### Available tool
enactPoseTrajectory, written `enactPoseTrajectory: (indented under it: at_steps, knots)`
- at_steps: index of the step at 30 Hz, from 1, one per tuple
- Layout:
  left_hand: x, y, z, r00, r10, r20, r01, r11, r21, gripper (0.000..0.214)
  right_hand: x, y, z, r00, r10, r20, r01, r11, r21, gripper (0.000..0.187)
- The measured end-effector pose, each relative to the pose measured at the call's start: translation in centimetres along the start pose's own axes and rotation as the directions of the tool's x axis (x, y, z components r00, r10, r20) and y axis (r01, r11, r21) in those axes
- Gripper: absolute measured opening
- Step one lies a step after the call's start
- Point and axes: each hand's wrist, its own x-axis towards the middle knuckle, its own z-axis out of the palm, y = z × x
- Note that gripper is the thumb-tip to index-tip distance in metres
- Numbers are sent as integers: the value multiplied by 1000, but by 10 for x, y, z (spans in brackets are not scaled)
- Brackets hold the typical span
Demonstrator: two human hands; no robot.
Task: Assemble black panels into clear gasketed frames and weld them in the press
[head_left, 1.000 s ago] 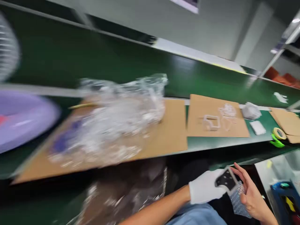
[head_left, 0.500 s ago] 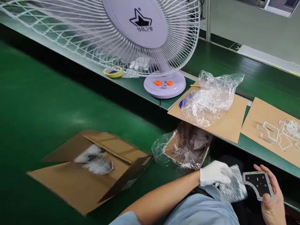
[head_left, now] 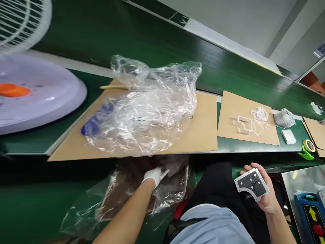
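in the head view, a long green desk (head_left: 225, 145) ran across under a broad, darker green surface (head_left: 215, 64), with a pale grey wall (head_left: 236, 20) beyond. at the left stood a fan's lavender base (head_left: 50, 89) and part of its white cage (head_left: 27, 23). a crumpled clear bag (head_left: 162, 108) lay on one cardboard sheet (head_left: 207, 139); another sheet (head_left: 225, 118) carried thin white frames (head_left: 252, 126) and tangled white strips (head_left: 261, 114). farther right sat a roll of yellow tape (head_left: 306, 144) beside a bright green item (head_left: 305, 155).

the panel (head_left: 254, 184) was off the desk, in front of its edge, held by the bare right hand (head_left: 265, 189), whose fingers were closed around its far and right sides. it had a dark grey, textured face with light round spots, a pale metallic rim, and one side cut in a concave curve.

the gloved left hand (head_left: 153, 176) was over a plastic-lined box (head_left: 129, 184) below the desk, one finger stretched out; i could not tell whether the others gripped anything.

the small marks on the fan's base were too small to read. a blue control box (head_left: 301, 200) at lower right bore a yellow arrow (head_left: 312, 214) above a red button (head_left: 318, 230).
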Motion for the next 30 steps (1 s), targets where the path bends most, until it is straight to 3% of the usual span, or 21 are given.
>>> enactPoseTrajectory:
  at_steps: [3, 5, 8, 11, 14, 16, 17, 24, 28, 30]
  knots:
    - [-6, -1, 24, 997, -68, 20, 71, 970, -233, 41, 1, -1, 2, 999, 10, -33, -10, 1000, -4, 111]
    - [-26, 6, 39, 996, -80, 42, 89, 925, -370, 42, 4, 2, 2, 999, 30, -41, -31, 999, -12, 113]
    - [-77, 41, 42, 989, 112, 93, -37, 810, -586, 46, 15, 9, 3, 999, 30, -15, -30, 1000, -2, 113]
    - [-127, 105, 23, 910, 413, 36, -297, 711, -637, 39, 29, 16, 7, 999, -9, 49, 8, 1000, 26, 108]
    - [-151, 165, 3, 741, 671, -20, -554, 594, -584, 56, 39, 21, 11, 993, -21, 117, 14, 998, 60, 107]
    - [-152, 192, 0, 633, 774, -23, -664, 528, -529, 58, 40, 24, 9, 991, -36, 126, 24, 995, 92, 110]
    - [-151, 201, 1, 599, 800, -12, -696, 513, -503, 55, 40, 25, 7, 992, -46, 118, 32, 993, 114, 110]
    - [-137, 238, 21, 488, 862, 135, -795, 503, -340, 39, 26, 26, -23, 998, -59, 2, 58, 984, 167, 113]
    - [-116, 260, 9, 399, 900, 175, -885, 428, -186, 43, 33, 20, -43, 996, -90, -18, 91, 990, 110, 120]
    - [-99, 271, -7, 394, 904, 165, -906, 412, -95, 44, 41, 18, -56, 991, -133, -25, 135, 989, 54, 118]
